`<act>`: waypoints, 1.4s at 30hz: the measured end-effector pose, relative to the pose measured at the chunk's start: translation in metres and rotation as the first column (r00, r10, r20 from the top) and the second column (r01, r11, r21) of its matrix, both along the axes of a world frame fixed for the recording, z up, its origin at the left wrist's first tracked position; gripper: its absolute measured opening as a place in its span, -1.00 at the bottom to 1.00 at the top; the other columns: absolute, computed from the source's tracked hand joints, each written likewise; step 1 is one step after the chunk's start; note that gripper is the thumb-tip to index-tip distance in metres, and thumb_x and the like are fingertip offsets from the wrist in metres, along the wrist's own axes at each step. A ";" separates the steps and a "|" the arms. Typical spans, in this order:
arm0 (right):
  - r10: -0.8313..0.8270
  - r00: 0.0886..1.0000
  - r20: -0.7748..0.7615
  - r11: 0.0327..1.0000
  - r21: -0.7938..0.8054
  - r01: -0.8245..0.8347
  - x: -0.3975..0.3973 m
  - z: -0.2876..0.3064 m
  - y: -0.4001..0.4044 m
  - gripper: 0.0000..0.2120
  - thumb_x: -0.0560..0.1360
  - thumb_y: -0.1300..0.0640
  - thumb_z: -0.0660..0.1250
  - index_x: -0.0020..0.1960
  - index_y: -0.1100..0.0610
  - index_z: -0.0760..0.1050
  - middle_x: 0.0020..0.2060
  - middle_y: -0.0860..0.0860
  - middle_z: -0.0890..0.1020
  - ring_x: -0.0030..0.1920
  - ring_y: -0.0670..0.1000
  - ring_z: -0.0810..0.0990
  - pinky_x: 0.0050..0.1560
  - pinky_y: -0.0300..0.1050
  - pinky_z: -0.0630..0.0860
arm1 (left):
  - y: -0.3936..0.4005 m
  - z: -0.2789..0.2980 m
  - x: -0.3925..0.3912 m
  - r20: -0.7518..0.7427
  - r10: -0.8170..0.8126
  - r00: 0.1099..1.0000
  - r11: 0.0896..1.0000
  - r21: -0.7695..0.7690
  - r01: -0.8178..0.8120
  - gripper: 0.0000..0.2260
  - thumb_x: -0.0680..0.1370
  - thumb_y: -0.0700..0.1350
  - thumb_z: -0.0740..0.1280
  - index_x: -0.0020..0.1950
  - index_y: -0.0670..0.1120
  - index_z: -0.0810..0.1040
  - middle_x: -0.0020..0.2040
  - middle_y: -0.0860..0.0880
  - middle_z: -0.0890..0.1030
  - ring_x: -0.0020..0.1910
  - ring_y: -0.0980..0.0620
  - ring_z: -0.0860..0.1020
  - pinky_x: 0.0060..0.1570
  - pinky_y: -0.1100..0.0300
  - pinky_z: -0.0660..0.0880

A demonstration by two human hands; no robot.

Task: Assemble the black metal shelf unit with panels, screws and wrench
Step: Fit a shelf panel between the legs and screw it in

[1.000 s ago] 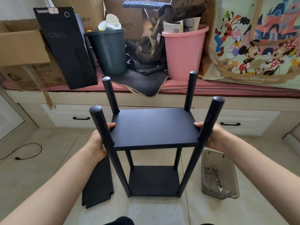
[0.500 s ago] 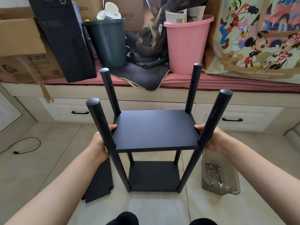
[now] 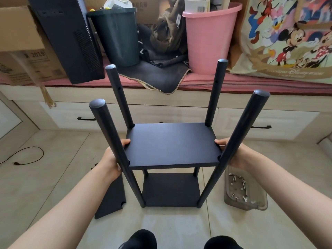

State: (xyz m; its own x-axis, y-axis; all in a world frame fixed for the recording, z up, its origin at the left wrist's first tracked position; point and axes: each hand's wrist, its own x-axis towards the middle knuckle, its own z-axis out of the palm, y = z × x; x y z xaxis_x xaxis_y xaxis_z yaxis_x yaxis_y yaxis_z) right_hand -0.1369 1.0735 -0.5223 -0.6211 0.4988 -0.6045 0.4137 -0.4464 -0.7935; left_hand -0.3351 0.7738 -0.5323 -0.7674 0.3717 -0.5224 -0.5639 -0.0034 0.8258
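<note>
The black shelf unit stands on the tiled floor with four round posts [image 3: 109, 141] pointing up. Its middle panel [image 3: 170, 144] sits between the posts above a bottom panel [image 3: 170, 189]. My left hand [image 3: 112, 160] grips the middle panel's left edge, thumb on top, partly hidden behind the near left post. My right hand [image 3: 233, 153] grips the right edge the same way, behind the near right post [image 3: 239, 137]. A loose black panel [image 3: 111, 200] lies on the floor to the left. A clear plastic tub [image 3: 244, 193] on the right holds screws and a small wrench.
A low bench with drawers [image 3: 86, 119] runs along the back, loaded with a pink bin [image 3: 210, 38], a dark bin [image 3: 116, 36], a computer tower [image 3: 71, 38] and cardboard boxes. A black cable [image 3: 30, 157] lies on the floor at left. My dark-socked feet [image 3: 138, 239] show at the bottom.
The middle panel, held in both hands, has slid lower down the posts, so more post length stands above it. The view has tilted down a little.
</note>
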 end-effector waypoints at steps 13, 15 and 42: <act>0.030 0.999 0.030 0.999 -0.015 -0.030 -0.005 -0.043 0.010 -0.86 0.54 0.16 0.33 -0.12 0.24 0.50 -0.33 0.10 0.66 -0.37 0.09 0.66 -0.38 -0.09 0.58 | -0.001 -0.042 0.002 0.065 -0.015 0.998 0.999 -0.039 0.018 -0.72 0.58 0.01 0.39 0.18 -0.16 0.61 0.09 -0.12 0.67 -0.07 -0.09 0.66 -0.20 0.06 0.52; 0.023 0.999 0.026 1.000 -0.014 -0.023 -0.005 -0.047 0.011 -0.87 0.53 0.16 0.34 -0.12 0.23 0.51 -0.33 0.10 0.66 -0.38 0.09 0.67 -0.40 -0.09 0.56 | -0.002 -0.045 0.001 0.074 -0.027 0.997 0.999 -0.037 0.030 -0.72 0.58 0.02 0.39 0.17 -0.15 0.61 0.05 -0.10 0.68 -0.10 -0.07 0.66 -0.21 0.06 0.52; -0.225 0.974 -0.014 0.974 0.025 0.226 -0.008 -0.070 -0.021 -0.92 0.57 0.20 0.30 -0.09 0.17 0.44 -0.15 0.13 0.56 -0.20 0.16 0.56 -0.28 -0.06 0.55 | 0.005 -0.048 -0.021 0.107 0.156 0.982 0.988 -0.032 -0.154 -0.80 0.67 -0.06 0.25 0.10 -0.15 0.60 -0.08 -0.04 0.66 -0.20 -0.04 0.62 -0.27 0.13 0.54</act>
